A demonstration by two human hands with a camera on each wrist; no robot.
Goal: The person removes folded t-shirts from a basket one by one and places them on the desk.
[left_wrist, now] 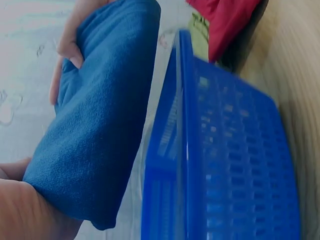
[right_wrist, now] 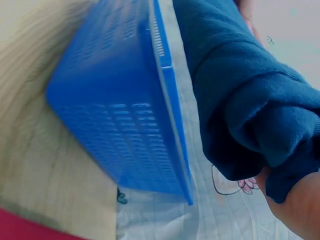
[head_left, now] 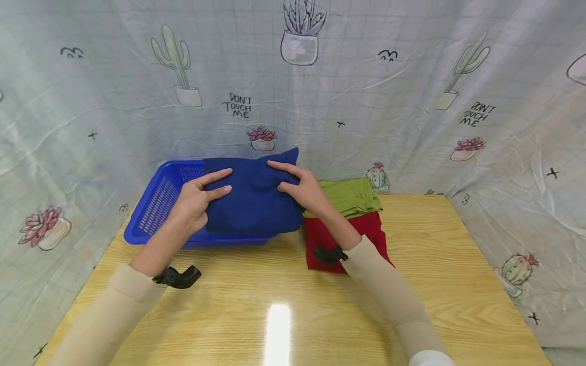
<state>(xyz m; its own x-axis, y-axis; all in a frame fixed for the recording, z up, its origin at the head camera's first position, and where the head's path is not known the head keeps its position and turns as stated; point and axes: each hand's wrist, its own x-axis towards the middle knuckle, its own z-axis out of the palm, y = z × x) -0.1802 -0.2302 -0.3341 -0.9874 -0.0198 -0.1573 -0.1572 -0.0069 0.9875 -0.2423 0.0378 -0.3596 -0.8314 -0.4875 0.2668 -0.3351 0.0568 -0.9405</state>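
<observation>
A folded dark blue cloth [head_left: 254, 206] is raised over the right part of a blue plastic basket [head_left: 157, 203], apart from its rim in both wrist views. My left hand [head_left: 192, 201] grips the cloth's left side, thumb and index finger on the upper face. On the opposite side, my right hand [head_left: 304, 190] holds it the same way. In the right wrist view, the folded layers of the blue cloth [right_wrist: 240, 95] bunch at the end by that hand. The cloth covers much of the basket's inside, so what lies there is hidden.
Right of the basket, a green cloth [head_left: 350, 195] lies behind a red cloth [head_left: 373, 234] on the wooden table [head_left: 238, 295]; the right forearm partly covers the red one. A printed curtain [head_left: 339, 91] hangs around the table's back and sides.
</observation>
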